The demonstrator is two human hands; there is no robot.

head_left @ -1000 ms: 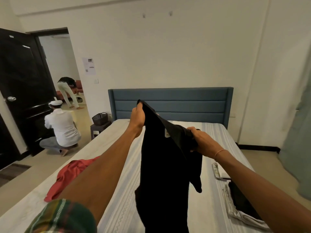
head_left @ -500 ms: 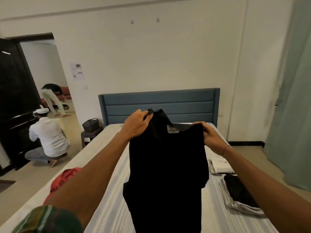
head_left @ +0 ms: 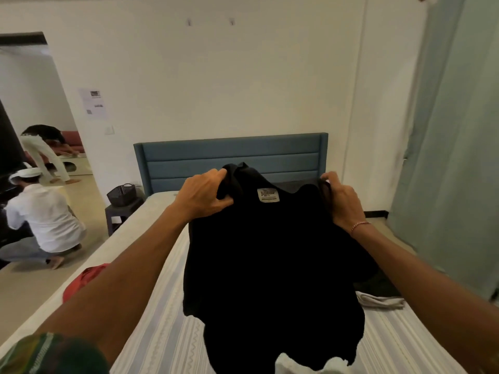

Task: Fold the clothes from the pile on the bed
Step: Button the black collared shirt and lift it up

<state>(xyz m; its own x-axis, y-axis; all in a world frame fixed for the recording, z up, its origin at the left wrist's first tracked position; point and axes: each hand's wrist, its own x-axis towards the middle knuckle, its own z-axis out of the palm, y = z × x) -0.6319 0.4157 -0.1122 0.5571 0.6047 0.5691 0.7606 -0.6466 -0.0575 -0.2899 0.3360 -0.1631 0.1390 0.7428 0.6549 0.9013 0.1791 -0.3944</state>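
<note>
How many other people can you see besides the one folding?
2: one person in a white shirt crouches by the doorway at left; another bends over in the room beyond. More may be hidden.

A blue padded headboard stands against the white wall. Left of the headboard, a dark basket sits on a small dark side table. Above and left of the headboard, a printed sheet is fixed to the wall. Further left of the headboard, a crouching person in a white shirt faces away. Right of the headboard hangs a pale green curtain.
</note>
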